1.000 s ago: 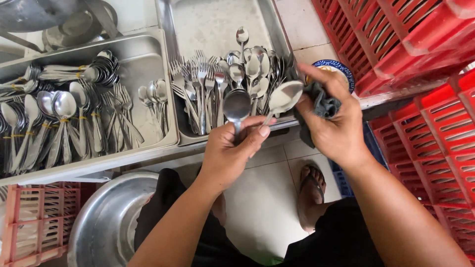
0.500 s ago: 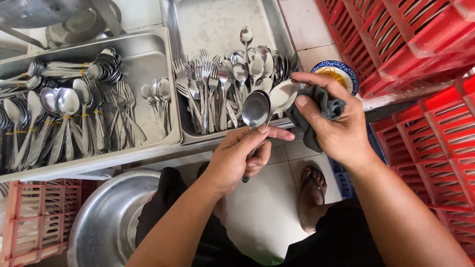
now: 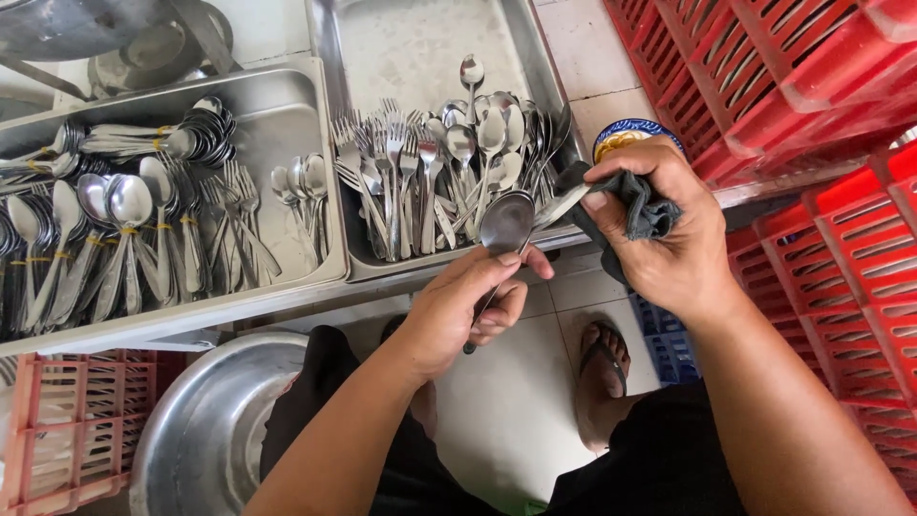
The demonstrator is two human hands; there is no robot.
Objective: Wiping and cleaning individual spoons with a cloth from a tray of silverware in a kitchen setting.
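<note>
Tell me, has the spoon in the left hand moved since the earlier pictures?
Yes. The spoon went slightly right, then down, relative to the steel tray of forks; the left hand holds it.

Pale square floor tiles [image 3: 521, 411] with thin grout lines run under everything, lit by soft, even daylight. Stacked red plastic lattice crates [image 3: 812, 86] fill the right side. Two shallow stainless steel trays [image 3: 420, 38] sit side by side ahead. Lower left, a wide round steel basin [image 3: 205, 430] rests beside a faded pink plastic crate [image 3: 57, 430].
</note>
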